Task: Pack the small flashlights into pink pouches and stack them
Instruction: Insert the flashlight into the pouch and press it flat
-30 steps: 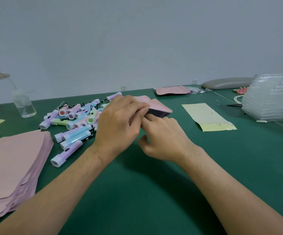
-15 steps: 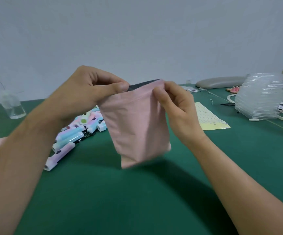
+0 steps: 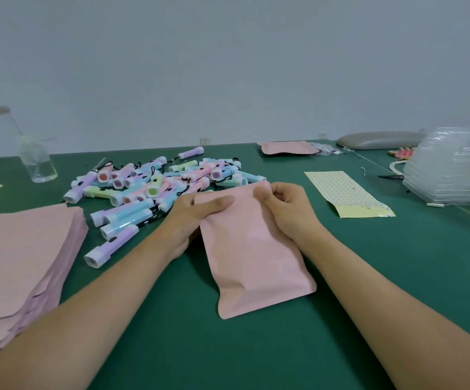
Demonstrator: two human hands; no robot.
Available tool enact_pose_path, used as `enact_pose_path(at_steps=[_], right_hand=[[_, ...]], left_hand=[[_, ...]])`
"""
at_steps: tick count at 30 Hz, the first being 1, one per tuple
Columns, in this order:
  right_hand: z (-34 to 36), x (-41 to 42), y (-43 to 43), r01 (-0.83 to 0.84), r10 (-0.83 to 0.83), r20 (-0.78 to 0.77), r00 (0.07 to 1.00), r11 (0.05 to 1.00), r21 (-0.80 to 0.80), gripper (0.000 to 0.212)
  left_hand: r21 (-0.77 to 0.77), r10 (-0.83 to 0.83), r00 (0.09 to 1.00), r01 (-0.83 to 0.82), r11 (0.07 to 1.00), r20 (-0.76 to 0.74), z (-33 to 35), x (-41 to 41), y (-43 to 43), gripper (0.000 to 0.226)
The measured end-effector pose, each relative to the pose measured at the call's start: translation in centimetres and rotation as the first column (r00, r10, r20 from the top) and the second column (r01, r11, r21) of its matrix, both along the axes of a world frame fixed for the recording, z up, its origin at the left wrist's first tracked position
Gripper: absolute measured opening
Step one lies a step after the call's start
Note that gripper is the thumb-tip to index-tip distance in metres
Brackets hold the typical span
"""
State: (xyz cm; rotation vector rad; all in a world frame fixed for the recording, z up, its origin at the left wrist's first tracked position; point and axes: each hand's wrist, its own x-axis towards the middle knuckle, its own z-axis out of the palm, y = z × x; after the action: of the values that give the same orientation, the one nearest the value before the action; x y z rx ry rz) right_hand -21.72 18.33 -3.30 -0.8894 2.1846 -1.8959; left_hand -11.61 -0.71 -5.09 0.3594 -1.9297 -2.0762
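A pink pouch (image 3: 253,249) lies flat on the green table (image 3: 256,347), its mouth pointing away from me. My left hand (image 3: 191,218) pinches the pouch's top left corner, thumb on top. My right hand (image 3: 284,209) pinches the top right corner with curled fingers. A heap of small pastel flashlights (image 3: 155,187) lies just behind my left hand. A thick stack of flat pink pouches (image 3: 23,260) sits at the left edge. Another pink pouch (image 3: 288,148) lies far back near the wall.
A clear glass jar (image 3: 38,164) stands at the back left. A yellow dotted sheet (image 3: 346,192) lies right of my hands. Clear plastic trays (image 3: 450,170) are piled at the far right, behind them a grey pad (image 3: 380,139).
The pouch was lifted upright off the table with its mouth held open, then laid down flat in front of me. Both hands came down with it and still pinch its top edge.
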Motion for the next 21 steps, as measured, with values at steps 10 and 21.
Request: enact_pose_path(at_steps=[10, 21], right_hand=[[-0.8, -1.0, 0.7, -0.15, 0.148, 0.181, 0.972, 0.989, -0.002, 0.028], [-1.5, -1.4, 0.7, -0.169, 0.17, 0.146, 0.975, 0.985, -0.018, 0.054]], left_hand=[[-0.1, -0.03, 0.999, 0.027, 0.995, -0.035, -0.4, 0.3, 0.4, 0.034], [-0.226, -0.06, 0.995, 0.041, 0.973, -0.079, -0.2, 0.3, 1.2, 0.047]])
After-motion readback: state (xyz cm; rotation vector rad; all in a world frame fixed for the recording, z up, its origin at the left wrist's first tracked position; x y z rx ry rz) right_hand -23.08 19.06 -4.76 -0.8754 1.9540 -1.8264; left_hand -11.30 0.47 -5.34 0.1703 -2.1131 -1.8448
